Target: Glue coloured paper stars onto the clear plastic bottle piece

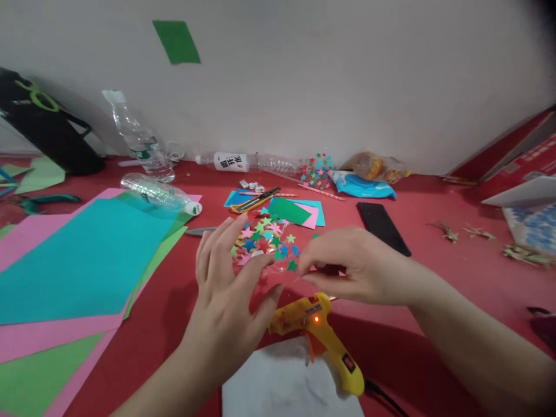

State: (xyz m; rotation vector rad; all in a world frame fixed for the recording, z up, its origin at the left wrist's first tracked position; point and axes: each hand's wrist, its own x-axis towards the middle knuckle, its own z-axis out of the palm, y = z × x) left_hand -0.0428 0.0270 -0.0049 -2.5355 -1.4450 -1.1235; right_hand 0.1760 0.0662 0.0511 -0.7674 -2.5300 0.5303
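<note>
Red table [469,275] runs up to a pale wall [304,69], a green card [177,42] on it, and the action sits in the middle! Left hand [230,289] comes in low, fingers spread wide, thumb well apart, right beside a cluster of colourful stars [263,237] with clear plastic showing among them; whether it touches them, I can't tell. Across from it, the right hand [360,266] hangs just right of those stars, fingers curled in narrow, tips close together, and whether they pinch anything is too small to call! Below both hands lies the yellow glue gun [328,330], its light glowing orange, partly over a white sheet [269,385]. Beyond the stars, a yellow cutter [243,207] and small cards [289,209]; to the right, a black phone [383,227]; far left, big coloured sheets [78,260]
</note>
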